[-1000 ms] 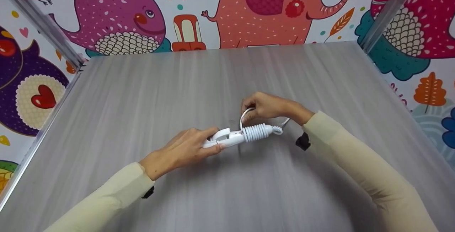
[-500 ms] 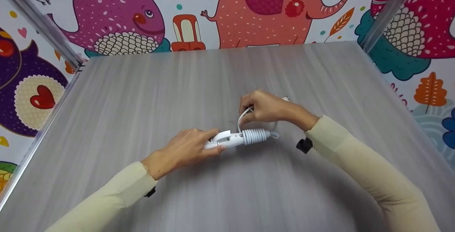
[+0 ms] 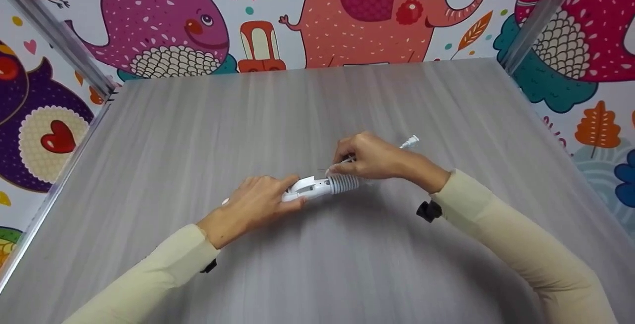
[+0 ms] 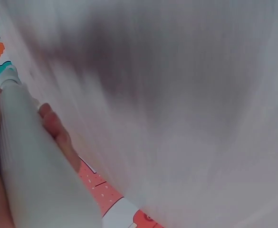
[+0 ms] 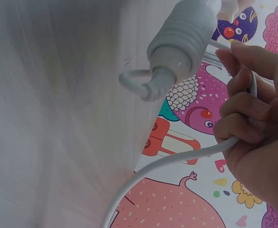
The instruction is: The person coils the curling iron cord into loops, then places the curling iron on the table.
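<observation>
My left hand (image 3: 258, 197) grips a white curling iron (image 3: 315, 189) by its body, with the thumb on the near side and the raised lever just past the fingers. White cord (image 3: 344, 184) is wound in several turns round the handle at its right end. My right hand (image 3: 374, 158) pinches the cord right above these turns. In the right wrist view, the cord (image 5: 167, 159) runs through its curled fingers and hangs away in a loose curve. A white plug-like end (image 3: 411, 141) shows behind the right wrist. In the left wrist view, the iron's smooth pale body (image 4: 43, 161) fills the lower left.
Both hands work over a grey wood-grain table (image 3: 198, 125). Behind it stands a wall (image 3: 317, 16) printed with cartoon animals, and metal posts (image 3: 538, 21) rise at the back corners. Dark wrist cameras (image 3: 429, 211) sit under the pale sleeves.
The right hand has come down close against the iron, drawing the cord in toward the coil. The iron has shifted slightly left, and the cord's end now shows behind the right wrist.
</observation>
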Demonstrator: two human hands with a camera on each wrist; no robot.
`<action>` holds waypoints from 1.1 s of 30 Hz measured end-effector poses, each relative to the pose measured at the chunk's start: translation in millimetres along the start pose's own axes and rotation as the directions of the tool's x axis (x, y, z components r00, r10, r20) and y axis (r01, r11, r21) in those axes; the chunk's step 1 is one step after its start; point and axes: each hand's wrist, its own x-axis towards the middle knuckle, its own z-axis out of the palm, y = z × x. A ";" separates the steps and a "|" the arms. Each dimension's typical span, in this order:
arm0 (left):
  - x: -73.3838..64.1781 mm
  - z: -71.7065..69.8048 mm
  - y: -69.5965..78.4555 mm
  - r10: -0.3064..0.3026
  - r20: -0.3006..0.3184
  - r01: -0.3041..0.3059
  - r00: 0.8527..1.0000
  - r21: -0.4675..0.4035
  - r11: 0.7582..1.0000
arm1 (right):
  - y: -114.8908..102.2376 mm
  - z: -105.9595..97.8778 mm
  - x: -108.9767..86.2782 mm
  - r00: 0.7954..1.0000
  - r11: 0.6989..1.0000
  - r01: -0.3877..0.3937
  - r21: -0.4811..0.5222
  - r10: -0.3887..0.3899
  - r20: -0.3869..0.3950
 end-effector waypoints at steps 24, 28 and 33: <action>2.0 -17.2 -5.0 -0.224 -0.148 0.218 0.963 -0.059 0.974 | -9.7 5.8 -10.2 0.994 0.927 -0.112 0.359 0.104 0.043; 0.8 -17.3 -3.6 -0.249 -0.134 0.238 0.959 -0.093 0.967 | -7.2 7.2 -11.2 0.993 0.934 -0.113 0.340 0.099 0.060; -1.4 -15.7 -2.0 -0.257 -0.127 0.240 0.958 -0.134 0.961 | -2.8 9.2 -10.9 0.991 0.942 -0.118 0.313 0.091 0.100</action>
